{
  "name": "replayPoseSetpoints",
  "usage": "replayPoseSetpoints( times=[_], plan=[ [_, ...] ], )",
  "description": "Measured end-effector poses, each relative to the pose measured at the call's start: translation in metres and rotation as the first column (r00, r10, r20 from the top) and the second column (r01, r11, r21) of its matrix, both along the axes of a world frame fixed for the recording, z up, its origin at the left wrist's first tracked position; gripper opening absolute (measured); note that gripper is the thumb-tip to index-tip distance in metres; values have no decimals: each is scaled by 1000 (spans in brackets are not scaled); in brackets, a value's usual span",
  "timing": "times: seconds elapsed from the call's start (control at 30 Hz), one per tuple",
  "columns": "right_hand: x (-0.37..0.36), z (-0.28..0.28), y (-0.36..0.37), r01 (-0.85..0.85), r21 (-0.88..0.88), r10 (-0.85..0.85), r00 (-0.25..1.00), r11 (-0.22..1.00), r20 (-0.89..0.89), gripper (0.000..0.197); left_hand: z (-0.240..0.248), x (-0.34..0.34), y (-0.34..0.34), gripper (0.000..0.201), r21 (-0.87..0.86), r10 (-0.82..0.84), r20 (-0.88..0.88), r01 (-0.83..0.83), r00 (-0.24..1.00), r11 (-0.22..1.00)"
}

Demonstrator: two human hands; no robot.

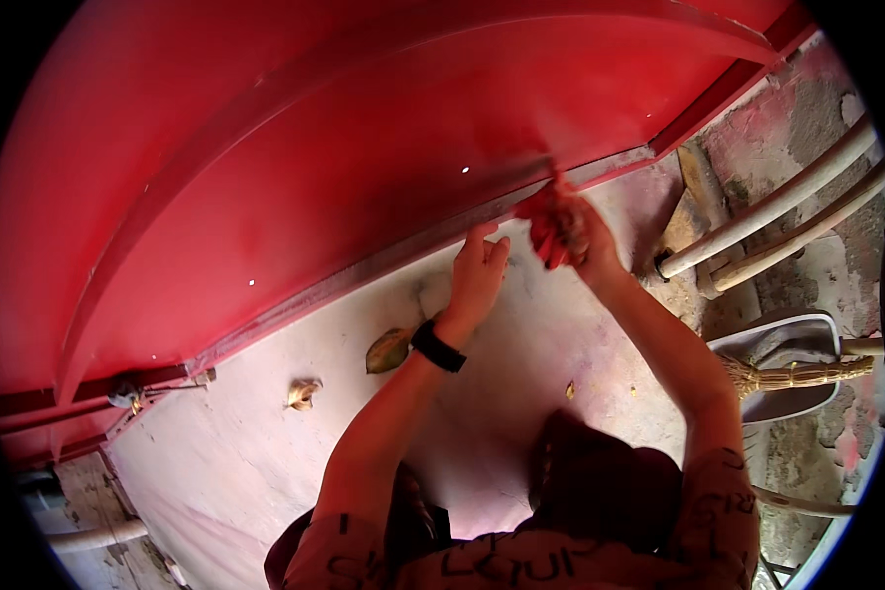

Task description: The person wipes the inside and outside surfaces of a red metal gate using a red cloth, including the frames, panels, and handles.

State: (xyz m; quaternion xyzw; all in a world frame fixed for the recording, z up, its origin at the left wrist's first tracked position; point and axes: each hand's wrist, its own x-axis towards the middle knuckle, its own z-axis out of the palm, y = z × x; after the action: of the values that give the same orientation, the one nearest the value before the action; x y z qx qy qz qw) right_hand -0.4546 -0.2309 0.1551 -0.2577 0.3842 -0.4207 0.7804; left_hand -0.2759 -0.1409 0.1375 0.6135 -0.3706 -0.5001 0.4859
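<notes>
A large red metal door or panel [393, 147] with raised ribs spans the far side, its lower edge close above the pale floor. My right hand [585, 241] is closed on a red, crumpled, cloth-like thing [551, 231] against that lower edge; motion smears it, and its exact kind is unclear. Red stains show on the fingers. Just left of it, my left hand [479, 265] is near the same edge, fingers loosely bent and apart, with nothing visible in them. A black band [438, 346] circles my left wrist.
Dry leaves [388, 350] lie on the pale floor [236, 413]. At right, wooden poles [777, 202] lean by a rough wall, near a grey dustpan-like scoop [792, 405] and a straw broom [796, 376]. A latch [128, 395] sits at the panel's lower left.
</notes>
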Motion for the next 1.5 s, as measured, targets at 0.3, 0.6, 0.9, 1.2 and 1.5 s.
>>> replayPoseSetpoints(
  times=[0.3,0.6,0.9,1.2,1.5],
  plan=[
    [13,-138,-171,783,-380,-870,438,493,-226,23,7,7,-24,23,-79,-35,94,43,995,996],
    [183,-140,-16,307,-90,-320,917,947,-238,16,39,-1,-61,26,-285,76,202,-16,976,959],
    [-24,-63,-185,577,102,-581,769,810,268,20,43,34,-61,34,-264,63,290,16,955,964],
    [-82,-167,-252,324,-797,-847,348,510,-401,21,50,22,-54,29,-224,83,188,-39,979,974],
    [132,-82,-50,414,77,-388,892,907,-231,24,37,27,-53,29,-286,111,168,-60,980,957]
  ],
)
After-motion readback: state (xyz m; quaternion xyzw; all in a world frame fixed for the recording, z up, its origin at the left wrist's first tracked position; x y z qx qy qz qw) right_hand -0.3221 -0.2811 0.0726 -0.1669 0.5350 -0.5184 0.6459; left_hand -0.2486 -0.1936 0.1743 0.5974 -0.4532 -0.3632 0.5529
